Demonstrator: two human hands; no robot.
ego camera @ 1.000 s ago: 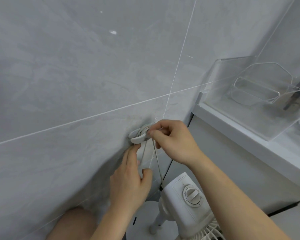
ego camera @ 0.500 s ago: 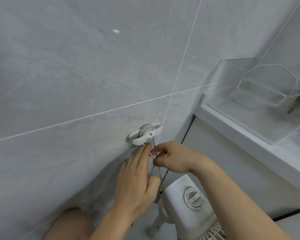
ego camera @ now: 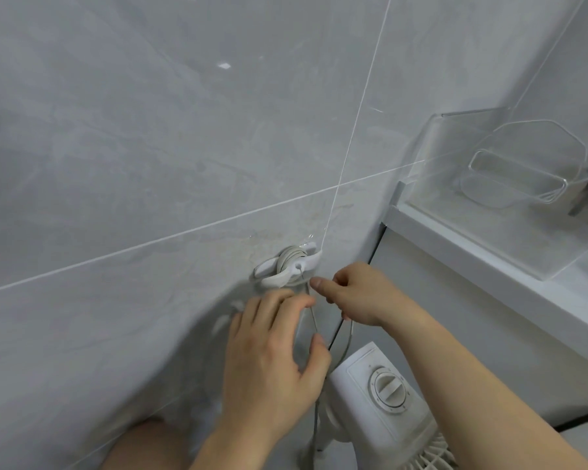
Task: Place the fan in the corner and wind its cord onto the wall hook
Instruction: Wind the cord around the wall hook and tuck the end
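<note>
A white wall hook [ego camera: 287,266] is stuck on the grey tiled wall, with several turns of grey cord [ego camera: 290,255] wound round it. The white fan [ego camera: 382,398] stands below at the bottom, its round dial facing up. My right hand [ego camera: 360,295] is just right of the hook, fingers curled round the cord, which loops down from under it. My left hand [ego camera: 274,357] is below the hook, fingers straight toward the wall, thumb touching a strand of cord [ego camera: 314,325] that runs down to the fan.
A white counter [ego camera: 489,266] juts out at the right, carrying a clear plastic bin [ego camera: 431,171]. A dark gap [ego camera: 374,245] runs down between counter and wall. A bare knee [ego camera: 140,446] shows at the bottom left.
My right hand dropped from the hook to beside and below it, drawing a loop of cord down. My left hand stayed under the hook, shifting slightly.
</note>
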